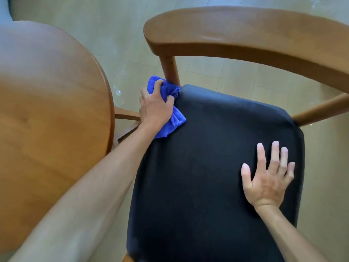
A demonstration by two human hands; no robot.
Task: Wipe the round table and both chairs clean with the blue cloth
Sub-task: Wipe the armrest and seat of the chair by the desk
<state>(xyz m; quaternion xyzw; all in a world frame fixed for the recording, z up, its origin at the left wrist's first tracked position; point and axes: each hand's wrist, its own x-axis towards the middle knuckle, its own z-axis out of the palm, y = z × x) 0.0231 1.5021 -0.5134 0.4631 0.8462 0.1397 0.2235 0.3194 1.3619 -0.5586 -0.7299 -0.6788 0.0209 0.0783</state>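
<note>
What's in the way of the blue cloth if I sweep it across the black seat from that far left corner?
Only your own right hand, resting flat and open on the near right part of the black seat. The left hand grips the blue cloth beside the wooden post; nothing else lies on the seat.

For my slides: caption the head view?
Left hand wipes chair seat corner with blue cloth; right hand rests flat.
</note>
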